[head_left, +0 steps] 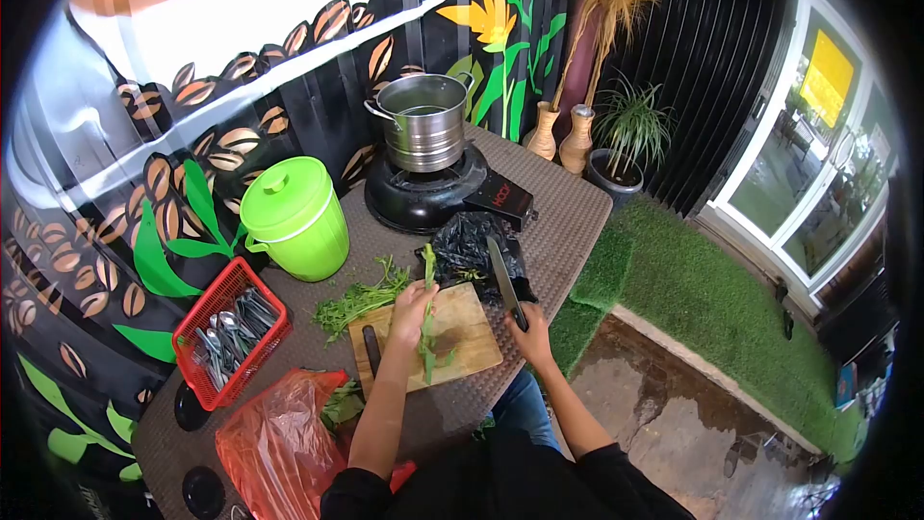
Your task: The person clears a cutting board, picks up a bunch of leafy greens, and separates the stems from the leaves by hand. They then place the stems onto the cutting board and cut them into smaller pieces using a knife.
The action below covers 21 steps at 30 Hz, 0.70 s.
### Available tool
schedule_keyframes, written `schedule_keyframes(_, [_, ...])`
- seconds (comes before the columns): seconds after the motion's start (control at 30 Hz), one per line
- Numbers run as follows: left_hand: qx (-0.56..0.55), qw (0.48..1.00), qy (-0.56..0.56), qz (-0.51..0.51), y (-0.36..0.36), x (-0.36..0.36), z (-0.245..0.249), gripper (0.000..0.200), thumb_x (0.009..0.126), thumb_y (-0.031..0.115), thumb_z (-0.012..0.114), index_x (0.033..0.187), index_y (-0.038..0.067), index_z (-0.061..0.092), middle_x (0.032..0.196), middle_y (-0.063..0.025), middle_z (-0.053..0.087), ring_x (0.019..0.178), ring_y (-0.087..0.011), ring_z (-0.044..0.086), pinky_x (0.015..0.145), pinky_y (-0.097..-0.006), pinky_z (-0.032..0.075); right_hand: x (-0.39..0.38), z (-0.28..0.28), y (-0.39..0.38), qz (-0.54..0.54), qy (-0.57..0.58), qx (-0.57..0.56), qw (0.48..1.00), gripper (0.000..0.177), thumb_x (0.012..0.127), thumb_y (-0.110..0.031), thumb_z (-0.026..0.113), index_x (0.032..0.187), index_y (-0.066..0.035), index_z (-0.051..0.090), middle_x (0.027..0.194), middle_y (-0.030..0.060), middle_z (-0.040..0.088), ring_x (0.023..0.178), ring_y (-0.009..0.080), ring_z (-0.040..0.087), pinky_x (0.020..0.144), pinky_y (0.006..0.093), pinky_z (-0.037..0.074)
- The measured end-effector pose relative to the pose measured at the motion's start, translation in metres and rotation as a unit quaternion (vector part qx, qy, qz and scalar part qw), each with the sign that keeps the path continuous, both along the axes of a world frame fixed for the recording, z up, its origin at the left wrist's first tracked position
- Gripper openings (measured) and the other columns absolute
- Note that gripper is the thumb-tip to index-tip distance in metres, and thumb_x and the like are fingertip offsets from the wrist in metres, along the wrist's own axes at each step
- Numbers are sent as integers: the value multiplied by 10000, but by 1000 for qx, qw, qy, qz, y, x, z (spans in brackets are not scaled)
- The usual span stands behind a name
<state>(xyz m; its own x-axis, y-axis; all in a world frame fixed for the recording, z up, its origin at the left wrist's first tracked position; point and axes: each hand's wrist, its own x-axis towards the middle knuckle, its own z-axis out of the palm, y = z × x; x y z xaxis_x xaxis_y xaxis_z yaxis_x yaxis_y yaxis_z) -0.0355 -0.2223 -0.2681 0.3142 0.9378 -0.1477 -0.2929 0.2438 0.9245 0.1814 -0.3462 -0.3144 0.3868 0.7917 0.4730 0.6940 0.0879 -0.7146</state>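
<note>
My left hand [411, 314] is closed around a green stalk [428, 274] and holds it upright over the wooden cutting board [469, 327]. In my right hand [528, 329] is the black handle of a knife [501, 272], its blade pointing up and away, right of the board. Some green leaves lie on the board below the stalk. A second dark handle [372, 349] rests at the board's left side. A pile of leafy greens [361, 301] lies left of the board. Just beyond the board sits a black plastic bag [467, 243].
A metal pot [423, 125] stands on a black stove [421, 195] at the back. Left are a green lidded bucket [296, 221], a red basket [231, 332] of cutlery and a red plastic bag [284, 443]. The table edge [577, 265] runs along the right.
</note>
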Motion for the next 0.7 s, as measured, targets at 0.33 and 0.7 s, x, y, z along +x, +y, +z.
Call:
schedule_keyframes(0.33, [-3, 987, 147, -67, 67, 36, -30, 292, 787, 27, 686, 1071, -19, 641, 994, -65, 653, 856, -125, 596, 736, -254, 461, 34, -8, 70, 7, 31, -128, 991, 328, 725, -144, 620, 1005, 28, 601, 1023, 245, 587, 963, 389, 597, 852, 410, 472])
schedule_keyframes(0.7, [105, 990, 95, 26, 120, 43, 50, 235, 809, 69, 675, 1042, 37, 657, 912, -7, 649, 734, -98, 555, 636, -243, 421, 65, 90, 108, 46, 105, -13, 993, 249, 790, -82, 609, 984, 69, 570, 815, 148, 590, 752, 183, 631, 709, 316, 489])
